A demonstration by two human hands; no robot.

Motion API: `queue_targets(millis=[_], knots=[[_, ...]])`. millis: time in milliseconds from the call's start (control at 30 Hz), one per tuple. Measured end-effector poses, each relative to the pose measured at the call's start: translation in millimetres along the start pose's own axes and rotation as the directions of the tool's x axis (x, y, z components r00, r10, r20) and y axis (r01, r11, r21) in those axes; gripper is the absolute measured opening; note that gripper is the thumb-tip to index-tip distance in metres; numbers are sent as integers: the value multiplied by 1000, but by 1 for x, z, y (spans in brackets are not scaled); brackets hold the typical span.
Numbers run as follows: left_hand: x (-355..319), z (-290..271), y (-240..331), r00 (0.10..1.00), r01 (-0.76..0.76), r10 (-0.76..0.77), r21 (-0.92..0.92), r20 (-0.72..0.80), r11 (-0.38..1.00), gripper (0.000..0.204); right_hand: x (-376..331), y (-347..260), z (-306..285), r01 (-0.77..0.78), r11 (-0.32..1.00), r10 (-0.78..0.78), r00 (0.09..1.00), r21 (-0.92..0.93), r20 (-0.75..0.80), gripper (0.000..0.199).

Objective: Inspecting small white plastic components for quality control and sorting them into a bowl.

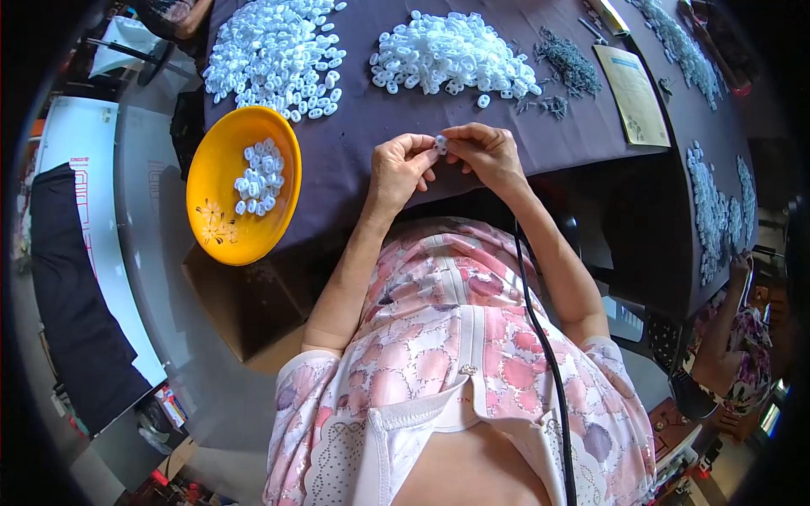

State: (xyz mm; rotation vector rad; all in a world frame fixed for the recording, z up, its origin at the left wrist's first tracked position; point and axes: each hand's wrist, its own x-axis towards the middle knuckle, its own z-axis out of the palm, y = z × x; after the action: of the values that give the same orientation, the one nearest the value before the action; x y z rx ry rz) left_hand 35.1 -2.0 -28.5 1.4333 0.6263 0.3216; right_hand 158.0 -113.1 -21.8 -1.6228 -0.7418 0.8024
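Note:
My left hand and my right hand meet over the near edge of the table. Between their fingertips they pinch one small white plastic two-hole piece, which looks like a cord lock; the fingers partly cover it. A large heap of similar white pieces lies just beyond my hands, and another heap spreads to its left. A yellow bowl with a flower print sits at the table's left corner, holding several white pieces. Small grey bits, possibly springs, are piled to the right.
Dark cloth covers the table. A tan printed sheet lies at the right, with more white pieces along the far right side. An open cardboard box stands below the bowl. Another person's arm shows at right.

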Motion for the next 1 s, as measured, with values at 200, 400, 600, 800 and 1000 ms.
queue_targets(millis=[200, 400, 600, 800, 1000], knots=[[2, 2, 2, 1000, 15, -16, 23, 17, 1000, 13, -1, 5, -1, 45, 995, -48, 999, 87, 24, 12], [4, 1, 2, 998, 47, -50, 78, 39, 996, 10, -3, 12, 2, 156, 982, -154, 988, 104, -27, 8], [2, 1, 3, 999, 22, -24, 49, 40, 999, 10, -5, 9, 2, 211, 976, -210, 977, 57, -31, 14], [1, -1, 4, 997, 48, -50, 37, 51, 998, 9, -6, 8, 1, 262, 964, -261, 965, 49, -33, 16], [1, 0, 4, 998, 31, -33, 32, 48, 999, 9, -3, 11, 1, 253, 967, -250, 966, 34, -70, 14]])
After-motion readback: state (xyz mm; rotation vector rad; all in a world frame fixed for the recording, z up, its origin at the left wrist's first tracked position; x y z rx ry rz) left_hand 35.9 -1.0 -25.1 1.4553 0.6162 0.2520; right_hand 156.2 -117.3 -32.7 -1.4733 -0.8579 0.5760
